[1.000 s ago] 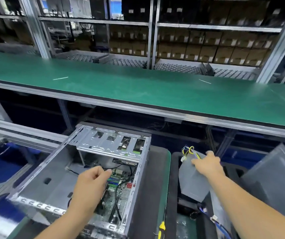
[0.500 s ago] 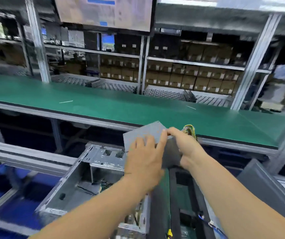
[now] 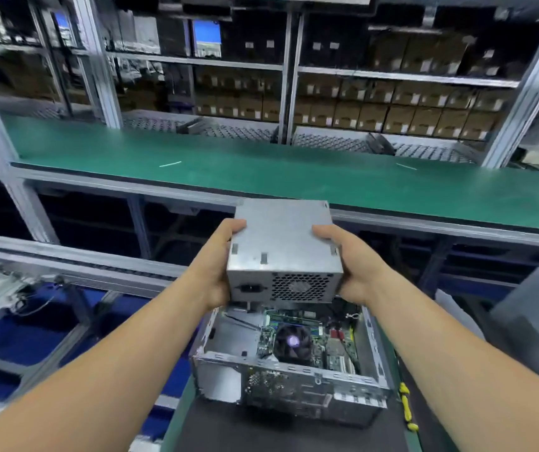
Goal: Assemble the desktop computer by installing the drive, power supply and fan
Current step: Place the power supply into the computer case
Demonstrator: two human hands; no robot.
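I've swung the grey metal power supply box [image 3: 284,252] from the right to above the open silver computer case [image 3: 289,363]; left hand [image 3: 218,272] and right hand [image 3: 354,265] grip its sides, ready to lower it in.

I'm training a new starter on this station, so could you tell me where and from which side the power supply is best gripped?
Grip the power supply by its two plain side walls, one hand from each side, as the left hand and right hand do now. Those faces are flat and parallel, with thumbs resting on the top. That probably keeps fingers off the fan grille and socket on the near face, above the open case.
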